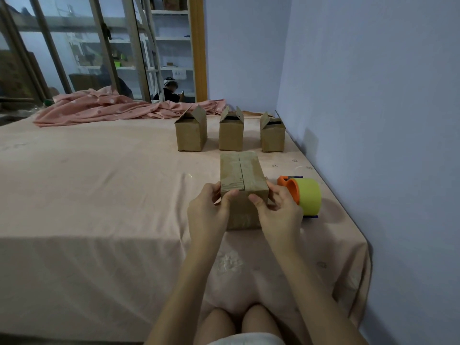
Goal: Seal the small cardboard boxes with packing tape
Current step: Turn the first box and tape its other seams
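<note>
A closed cardboard box (242,185) is held at the near end by both hands, resting on a bed (99,183) covered with a pale pink sheet. The left hand (207,210) is clamped on the box's left near corner, thumb pressed on the front face, fingers wrapped round the side. The right hand (278,210) is clamped on the right near corner in the same way, thumb on the front face. The top flaps are folded shut, with the centre seam visible along the top; tape over the seam cannot be made out for certain.

A tape dispenser (302,195) with an orange frame and a yellow-green roll is lying just beside the box on its right, partly hidden behind the right hand. Three more boxes are lined up further back, all with flaps standing open: the left box (191,134), the middle box (231,133) and the right box (272,134), the last one near the wall (373,108). A crumpled pink blanket (104,108) is spread along the far edge of the bed. Bare knees are seen at the bottom of the view.
</note>
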Motion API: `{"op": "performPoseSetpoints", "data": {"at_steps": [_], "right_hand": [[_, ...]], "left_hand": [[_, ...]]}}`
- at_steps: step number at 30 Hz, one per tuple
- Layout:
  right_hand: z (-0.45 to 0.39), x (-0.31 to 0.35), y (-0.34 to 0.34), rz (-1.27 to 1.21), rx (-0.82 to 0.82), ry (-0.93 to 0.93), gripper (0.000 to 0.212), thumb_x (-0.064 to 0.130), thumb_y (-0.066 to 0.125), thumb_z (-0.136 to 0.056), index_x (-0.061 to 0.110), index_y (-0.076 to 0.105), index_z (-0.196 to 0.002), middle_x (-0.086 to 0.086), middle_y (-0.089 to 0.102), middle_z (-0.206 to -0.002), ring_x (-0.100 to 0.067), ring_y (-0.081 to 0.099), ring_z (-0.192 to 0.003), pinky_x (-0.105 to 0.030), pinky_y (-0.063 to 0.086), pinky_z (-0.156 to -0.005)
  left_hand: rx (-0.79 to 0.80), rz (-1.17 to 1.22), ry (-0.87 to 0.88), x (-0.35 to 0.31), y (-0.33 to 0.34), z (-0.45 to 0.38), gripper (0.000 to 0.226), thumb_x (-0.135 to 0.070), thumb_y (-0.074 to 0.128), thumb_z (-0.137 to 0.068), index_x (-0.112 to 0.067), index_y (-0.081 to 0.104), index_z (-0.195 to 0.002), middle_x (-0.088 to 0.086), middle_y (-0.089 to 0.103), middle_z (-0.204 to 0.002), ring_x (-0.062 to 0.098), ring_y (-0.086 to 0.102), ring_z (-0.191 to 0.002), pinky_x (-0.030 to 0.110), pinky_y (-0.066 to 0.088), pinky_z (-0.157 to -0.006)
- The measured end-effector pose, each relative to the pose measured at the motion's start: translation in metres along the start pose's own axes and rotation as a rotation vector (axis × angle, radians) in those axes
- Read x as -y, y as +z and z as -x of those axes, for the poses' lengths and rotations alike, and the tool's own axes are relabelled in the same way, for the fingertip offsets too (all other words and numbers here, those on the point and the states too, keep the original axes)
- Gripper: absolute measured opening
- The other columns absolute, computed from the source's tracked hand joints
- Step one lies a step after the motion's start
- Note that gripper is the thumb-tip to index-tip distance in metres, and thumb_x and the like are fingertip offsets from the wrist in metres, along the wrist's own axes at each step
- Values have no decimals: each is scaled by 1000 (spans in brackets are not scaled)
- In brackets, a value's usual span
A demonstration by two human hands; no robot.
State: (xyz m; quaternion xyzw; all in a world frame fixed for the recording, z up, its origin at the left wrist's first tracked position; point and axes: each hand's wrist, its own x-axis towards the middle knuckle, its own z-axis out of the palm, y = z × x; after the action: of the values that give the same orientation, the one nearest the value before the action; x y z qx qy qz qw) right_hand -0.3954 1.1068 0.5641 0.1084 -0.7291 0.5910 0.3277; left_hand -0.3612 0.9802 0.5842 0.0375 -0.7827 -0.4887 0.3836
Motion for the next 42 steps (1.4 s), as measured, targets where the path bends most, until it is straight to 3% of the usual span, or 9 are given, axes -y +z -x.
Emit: {"op": "performPoseSetpoints", "data": {"at_steps": [8, 14, 18, 22, 26, 28, 32, 38, 42], "right_hand": [[-4, -6, -2, 52, 31, -123, 38, 7, 74, -78, 2, 63, -113, 1, 68, -96, -10, 68, -89, -10, 51, -72], [-4, -7, -14, 25, 208, -4, 40, 8, 61, -88, 12, 55, -128, 11, 61, -111, -3, 59, -106, -6, 45, -81], [-6, -1, -18, -87, 272, 96, 43, 26, 63, -87, 16, 54, -128, 22, 57, -111, 13, 55, -103, -4, 45, -79], [-7, 3, -15, -165, 178, 147, 30, 14, 57, -91, 10, 60, -121, 9, 64, -110, 7, 58, -103, -12, 47, -87], [-6, 1, -18, -251, 199, 245, 26, 7, 45, -97, 15, 63, -113, 6, 66, -108, -5, 63, -100, -25, 53, -87], [-5, -2, -16, -197, 191, 293, 23, 10, 45, -96, 21, 64, -105, 7, 66, -103, -7, 64, -96, -31, 54, -86], [-2, -7, -11, -93, 228, 331, 33, 0, 43, -90, 26, 62, -94, 6, 67, -96, -10, 63, -93, -36, 53, -87], [-10, -9, -8, 186, 265, 328, 25, 7, 48, -88, 19, 62, -104, 2, 66, -101, -20, 63, -94, -39, 53, -83], [-23, 4, 21, 332, 412, 305, 9, 17, 52, -89, 26, 54, -90, 5, 60, -86, -12, 60, -73, -31, 52, -60]], "left_hand": [[13, -13, 24, 6, -1, -6, 14, -20, 65, -88, -9, 68, -97, -6, 71, -88, 6, 66, -80, 13, 47, -65], [81, -21, -29, 7, -4, -5, 28, -29, 48, -97, -14, 66, -112, -6, 70, -96, 10, 65, -90, 25, 51, -75], [127, 37, -76, 4, -4, 1, 30, -34, 55, -94, -18, 62, -118, -15, 65, -105, -10, 59, -90, 1, 43, -71], [88, 24, -79, 5, 0, 3, 29, -25, 56, -94, -13, 60, -120, -10, 65, -108, 2, 61, -98, -1, 40, -72], [129, 199, -265, 2, 8, 16, 81, -36, 68, -83, -12, 23, -146, -5, 47, -134, 8, 49, -119, 17, 45, -92], [113, 141, -280, 0, 15, 25, 108, -45, 80, -67, -14, 15, -148, 0, 39, -139, 13, 42, -126, 32, 45, -101], [6, -150, -195, -4, 34, 37, 119, -53, 85, -52, -7, 24, -143, 11, 42, -134, 24, 40, -126, 43, 45, -97], [-83, -167, -233, -2, 38, 25, 108, -61, 81, -48, -19, 32, -135, 0, 44, -128, 17, 47, -118, 32, 49, -89], [-123, -197, -213, 7, 20, 0, 107, -61, 80, -48, -20, 32, -134, -1, 45, -126, 18, 48, -117, 33, 48, -89]]}}
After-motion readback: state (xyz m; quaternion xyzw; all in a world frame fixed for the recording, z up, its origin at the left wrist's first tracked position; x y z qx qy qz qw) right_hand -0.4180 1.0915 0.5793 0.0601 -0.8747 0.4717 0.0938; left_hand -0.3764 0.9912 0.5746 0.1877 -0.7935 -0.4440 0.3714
